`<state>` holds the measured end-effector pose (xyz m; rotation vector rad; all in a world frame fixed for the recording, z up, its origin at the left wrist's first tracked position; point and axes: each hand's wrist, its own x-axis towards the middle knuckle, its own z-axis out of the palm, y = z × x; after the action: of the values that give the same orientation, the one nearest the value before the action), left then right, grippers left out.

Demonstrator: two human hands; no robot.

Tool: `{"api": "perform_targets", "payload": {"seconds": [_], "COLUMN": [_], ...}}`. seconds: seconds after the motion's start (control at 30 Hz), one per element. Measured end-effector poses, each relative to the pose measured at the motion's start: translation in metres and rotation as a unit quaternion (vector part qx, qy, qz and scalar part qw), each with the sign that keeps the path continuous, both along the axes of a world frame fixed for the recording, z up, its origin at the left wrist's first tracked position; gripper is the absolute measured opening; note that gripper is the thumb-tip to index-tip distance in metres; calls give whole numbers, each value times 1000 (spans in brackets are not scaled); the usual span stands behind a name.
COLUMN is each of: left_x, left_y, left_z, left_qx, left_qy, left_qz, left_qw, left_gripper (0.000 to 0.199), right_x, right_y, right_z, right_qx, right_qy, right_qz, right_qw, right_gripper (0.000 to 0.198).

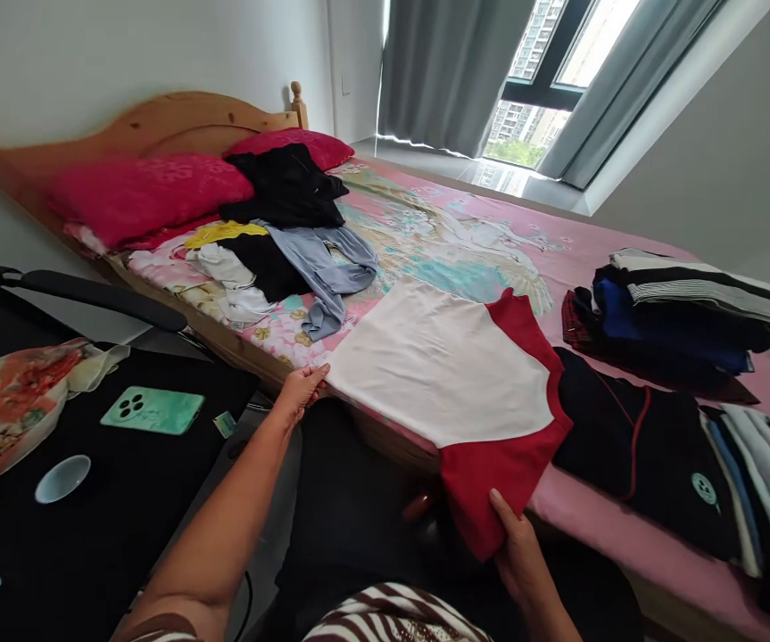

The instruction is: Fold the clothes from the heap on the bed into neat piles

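A white T-shirt with red sleeves and a red collar (pixel 438 357) lies spread on the near side of the bed, its collar toward the right. My left hand (pixel 304 390) pinches a corner of its white hem at the bed's edge. With my right hand (pixel 518 544) I grip the near red sleeve, thumb on top and fingers under the cloth. That sleeve hangs over the bed's edge. Beside the collar lies a folded black garment (pixel 625 437) with red piping and a small round emblem.
Folded clothes (pixel 685 312) are stacked at the right, with more folded garments (pixel 765 490) nearer. Loose clothes (pixel 291 259) lie by the pink pillows (pixel 150 196). On the left, a black surface (pixel 123 499) bears a green phone (pixel 153 410), a small bowl (pixel 63 479) and a plastic bag (pixel 16 406).
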<state>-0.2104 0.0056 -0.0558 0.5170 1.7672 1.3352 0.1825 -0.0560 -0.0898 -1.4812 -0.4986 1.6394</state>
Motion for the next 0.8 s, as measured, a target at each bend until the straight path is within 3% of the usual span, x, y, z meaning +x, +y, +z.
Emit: {"api": "perform_targets", "payload": {"seconds": [0.2,0.33,0.57,0.7,0.8], "left_x": [-4,-8,-15,-17,-14], "left_y": [1,-13,-29,-16,14], "left_z": [1,-5,-8,9,31], "left_qx": [9,30,21,49,88], "left_qy": [-39,-34,42,49,55], "left_qz": [-13,8,14,-17,-42], "left_qw": [999,999,999,997,994], "left_gripper": [28,35,35,40,43], "right_x": [8,12,10,19,25], "right_y": [-9,-27,-53,-35,7], "right_z": [22,39,34,49,75], "right_qx": [22,13,-37,-55,-6], "right_qy": [-58,-38,-26,-39,-48], "right_qz": [52,74,131,114,72], "right_qw": [997,996,990,991,996], "right_gripper": [43,43,42,44,41]}}
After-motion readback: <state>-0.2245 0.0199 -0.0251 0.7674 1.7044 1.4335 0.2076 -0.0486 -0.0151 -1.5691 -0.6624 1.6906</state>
